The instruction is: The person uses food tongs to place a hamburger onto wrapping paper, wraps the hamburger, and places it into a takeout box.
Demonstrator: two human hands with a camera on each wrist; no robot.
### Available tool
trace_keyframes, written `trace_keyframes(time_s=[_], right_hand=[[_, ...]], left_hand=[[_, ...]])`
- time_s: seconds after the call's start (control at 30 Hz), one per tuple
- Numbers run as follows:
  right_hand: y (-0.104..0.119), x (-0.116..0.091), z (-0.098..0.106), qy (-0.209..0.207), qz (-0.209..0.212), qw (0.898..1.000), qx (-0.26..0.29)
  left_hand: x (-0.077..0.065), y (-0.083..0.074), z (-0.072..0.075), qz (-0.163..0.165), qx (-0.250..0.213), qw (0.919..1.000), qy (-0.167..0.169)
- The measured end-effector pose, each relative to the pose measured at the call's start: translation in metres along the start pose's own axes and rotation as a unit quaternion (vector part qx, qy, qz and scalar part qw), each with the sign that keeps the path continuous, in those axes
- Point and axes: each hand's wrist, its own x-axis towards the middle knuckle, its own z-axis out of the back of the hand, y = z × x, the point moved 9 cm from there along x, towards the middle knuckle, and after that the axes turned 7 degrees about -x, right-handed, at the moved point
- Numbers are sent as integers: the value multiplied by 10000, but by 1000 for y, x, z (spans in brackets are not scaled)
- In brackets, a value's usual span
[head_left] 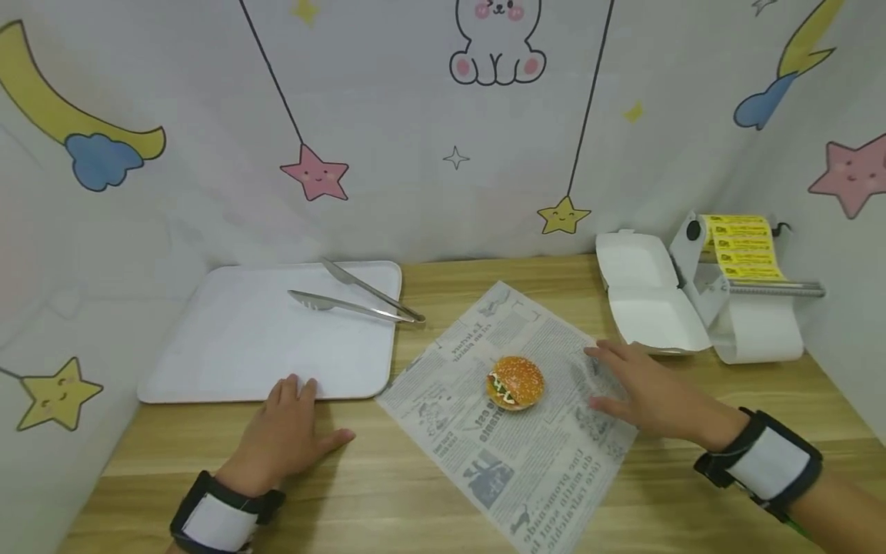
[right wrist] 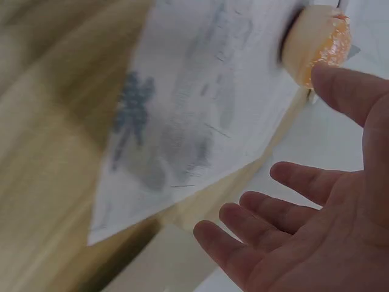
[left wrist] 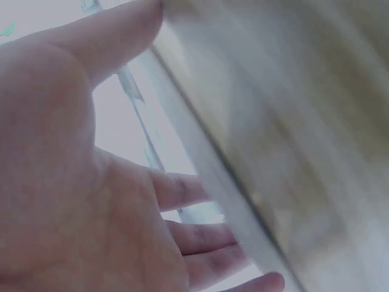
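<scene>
A small burger (head_left: 516,382) with a sesame bun lies near the middle of a newspaper-print paper sheet (head_left: 477,431), which is set cornerwise on the table. My right hand (head_left: 644,388) hovers by the sheet's right corner, fingers extended and holding nothing; the right wrist view shows the burger (right wrist: 316,45) beyond the thumb. At the front edge of a white tray (head_left: 228,338) is my left hand (head_left: 287,435), its fingers spread and nothing in its grip. In the left wrist view, the left hand (left wrist: 121,182) is near the tray's rim; contact is unclear. Metal tongs (head_left: 367,292) lie spread across the tray's right side.
An open white takeout box (head_left: 651,308) stands at the back right. Beside it is a label dispenser (head_left: 734,269) with a roll of yellow stickers (head_left: 744,242). A printed cloth (head_left: 415,100) forms the back wall, right behind the wooden table (head_left: 374,492).
</scene>
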Motion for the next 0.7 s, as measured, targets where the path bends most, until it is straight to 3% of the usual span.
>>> trace_keyframes(time_s=[0.13, 0.27, 0.37, 0.53, 0.7], right_hand=[[-13, -15, -19, 85, -72, 9999, 45], [-23, -20, -32, 106, -182, 9998, 56], [-27, -21, -40, 99, -265, 9996, 11], [-24, -25, -43, -38, -231, 9997, -44], [-22, -26, -41, -101, -224, 9997, -82]], left_hand=[[6, -16, 23, -195, -159, 9987, -432], [23, -49, 43, -700, -621, 9913, -924], [41, -74, 47, -1109, -961, 9839, -1019], [74, -110, 34, -1661, -1053, 9772, -800], [110, -147, 17, -1868, -850, 9785, -179]])
